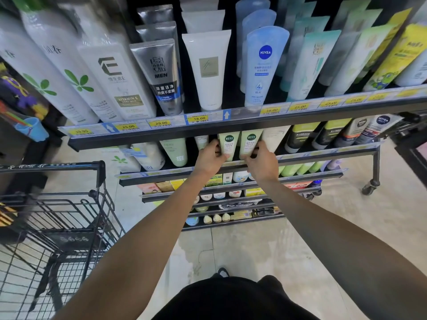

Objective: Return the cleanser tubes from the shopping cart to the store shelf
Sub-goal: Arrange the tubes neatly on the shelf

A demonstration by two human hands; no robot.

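Two pale green cleanser tubes stand side by side on the second shelf from the top. My left hand grips the left tube at its lower end. My right hand grips the right tube at its lower end. Both tubes stand cap-down behind the shelf's front rail. The black wire shopping cart stands at the lower left; the part of its basket that shows holds no tubes.
The top shelf carries rows of white, silver, blue and green tubes above yellow price tags. Lower shelves hold small boxes and jars. The rack stands on castors at the right. My dark shorts and a shoe show at the bottom.
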